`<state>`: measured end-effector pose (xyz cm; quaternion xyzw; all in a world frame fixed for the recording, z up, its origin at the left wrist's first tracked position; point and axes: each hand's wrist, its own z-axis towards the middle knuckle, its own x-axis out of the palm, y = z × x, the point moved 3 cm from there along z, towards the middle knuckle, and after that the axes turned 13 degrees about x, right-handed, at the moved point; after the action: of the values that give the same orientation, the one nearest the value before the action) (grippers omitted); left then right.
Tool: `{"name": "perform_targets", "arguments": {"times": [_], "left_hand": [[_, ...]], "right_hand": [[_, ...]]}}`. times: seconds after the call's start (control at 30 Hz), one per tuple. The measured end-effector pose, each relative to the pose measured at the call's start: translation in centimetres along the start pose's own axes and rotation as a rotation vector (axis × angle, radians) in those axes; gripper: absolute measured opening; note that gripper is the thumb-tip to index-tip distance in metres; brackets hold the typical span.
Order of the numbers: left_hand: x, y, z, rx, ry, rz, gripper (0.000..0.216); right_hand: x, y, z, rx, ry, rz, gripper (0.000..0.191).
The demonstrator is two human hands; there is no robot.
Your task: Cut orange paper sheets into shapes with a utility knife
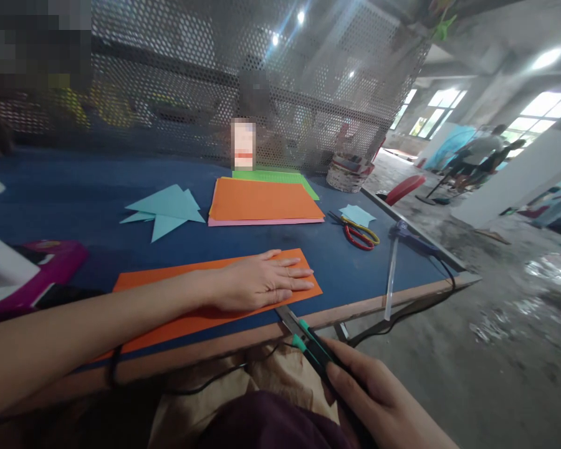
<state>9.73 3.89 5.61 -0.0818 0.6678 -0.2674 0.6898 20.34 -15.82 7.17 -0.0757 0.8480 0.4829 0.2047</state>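
My left hand (255,282) lies flat on a long strip of orange paper (154,324), fingers stretched toward its right end. The paper rests along the front edge of the blue table (280,238); my forearm covers part of it. In my right hand (374,390) is a box cutter (314,350) with a black and green handle. Its blade points up and left, with the tip at the paper's front edge just below my left fingers. Whether the tip touches the paper I cannot tell.
Beyond lie stacked orange sheets (262,201), a green sheet (285,177) and cut blue pieces (171,211). Scissors (359,236), a glue gun (411,238) with its cord and a woven basket (348,173) are on the right. A magenta object (65,262) stands left. People are in the background.
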Motion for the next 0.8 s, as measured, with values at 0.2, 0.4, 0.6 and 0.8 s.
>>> {"name": "perform_targets", "arguments": {"times": [0.2, 0.4, 0.6, 0.8], "left_hand": [[0.1, 0.1, 0.0, 0.006, -0.003, 0.003, 0.045], [0.1, 0.1, -0.1, 0.007, -0.001, -0.007, 0.045], [0.2, 0.3, -0.1, 0.015, -0.006, -0.004, 0.045], [0.2, 0.5, -0.1, 0.015, -0.013, 0.000, 0.045]], "right_hand": [[0.3, -0.6, -0.3, 0.064, -0.060, -0.042, 0.047], [0.7, -0.3, -0.3, 0.040, -0.066, -0.057, 0.049], [1.1, 0.1, -0.4, 0.000, -0.062, -0.031, 0.048], [1.6, -0.6, -0.7, 0.105, -0.074, 0.015, 0.052]]}}
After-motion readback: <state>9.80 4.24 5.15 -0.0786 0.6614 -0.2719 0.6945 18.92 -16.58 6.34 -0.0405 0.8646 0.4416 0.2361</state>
